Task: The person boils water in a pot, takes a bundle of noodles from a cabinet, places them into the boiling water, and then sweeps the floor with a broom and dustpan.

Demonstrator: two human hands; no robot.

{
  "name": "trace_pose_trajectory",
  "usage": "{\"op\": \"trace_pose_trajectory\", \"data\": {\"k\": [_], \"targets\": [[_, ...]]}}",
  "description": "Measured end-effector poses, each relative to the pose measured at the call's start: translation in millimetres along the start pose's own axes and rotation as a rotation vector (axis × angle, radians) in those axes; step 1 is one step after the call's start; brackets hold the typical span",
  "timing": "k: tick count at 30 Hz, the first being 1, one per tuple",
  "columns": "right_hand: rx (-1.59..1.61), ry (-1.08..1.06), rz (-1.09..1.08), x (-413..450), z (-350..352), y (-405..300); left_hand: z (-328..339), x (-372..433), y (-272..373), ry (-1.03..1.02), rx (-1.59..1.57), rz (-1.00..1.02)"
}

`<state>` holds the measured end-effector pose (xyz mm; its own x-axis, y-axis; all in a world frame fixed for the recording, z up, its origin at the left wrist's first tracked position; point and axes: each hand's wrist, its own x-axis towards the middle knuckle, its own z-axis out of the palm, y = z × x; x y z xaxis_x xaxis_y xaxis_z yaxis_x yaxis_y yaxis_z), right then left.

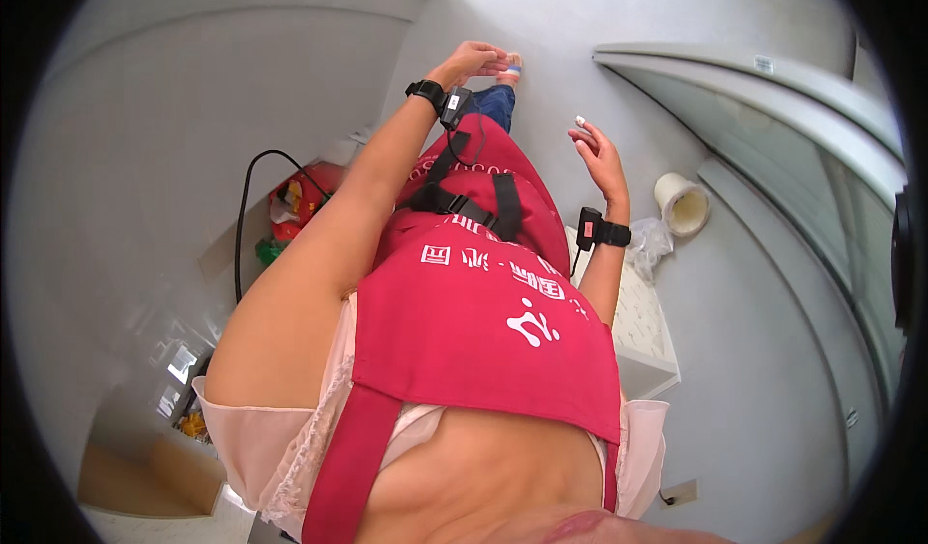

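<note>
My left hand [475, 64] reaches forward, in line with a striped shoe [512, 66] far below, its fingers loosely bent with nothing seen in them. My right hand [600, 160] hangs to the right, fingers apart and slightly curled, holding nothing. A white piece [579, 121] covers one of its fingertips. Black wrist straps carry a small device on the left wrist [455, 108] and another on the right wrist [589, 229]. Between my arms is a red apron [478, 326] with white print and a black buckled belt [467, 211].
At right stand a pale bin [685, 207], a clear plastic bag [649, 243], a white box [645, 334] and a glass-panelled partition [783, 138]. A red bag [330, 174], a black cable [241, 218] and a brown open compartment [148, 475] are at left. A wall socket [680, 495] sits lower right.
</note>
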<state>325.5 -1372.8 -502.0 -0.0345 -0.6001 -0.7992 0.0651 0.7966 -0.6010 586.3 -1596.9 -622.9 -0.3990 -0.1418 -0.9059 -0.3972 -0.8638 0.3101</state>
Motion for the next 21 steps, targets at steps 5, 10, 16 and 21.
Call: {"op": "trace_pose_trajectory", "data": {"k": [5, 10, 16, 21], "targets": [[-0.028, 0.001, -0.079, 21, -7, -20, 10, 1, 14, 0.049, 0.001, 0.008], [-0.041, 0.004, -0.1, 25, -22, -42, 30, -1, 25, -0.018, -0.028, 0.04], [0.103, 0.005, -0.016, 25, -38, -39, 52, 12, 25, -0.086, -0.151, 0.017], [0.14, 0.027, 0.026, 33, -52, -36, 44, 7, 19, -0.072, -0.298, -0.007]]}}
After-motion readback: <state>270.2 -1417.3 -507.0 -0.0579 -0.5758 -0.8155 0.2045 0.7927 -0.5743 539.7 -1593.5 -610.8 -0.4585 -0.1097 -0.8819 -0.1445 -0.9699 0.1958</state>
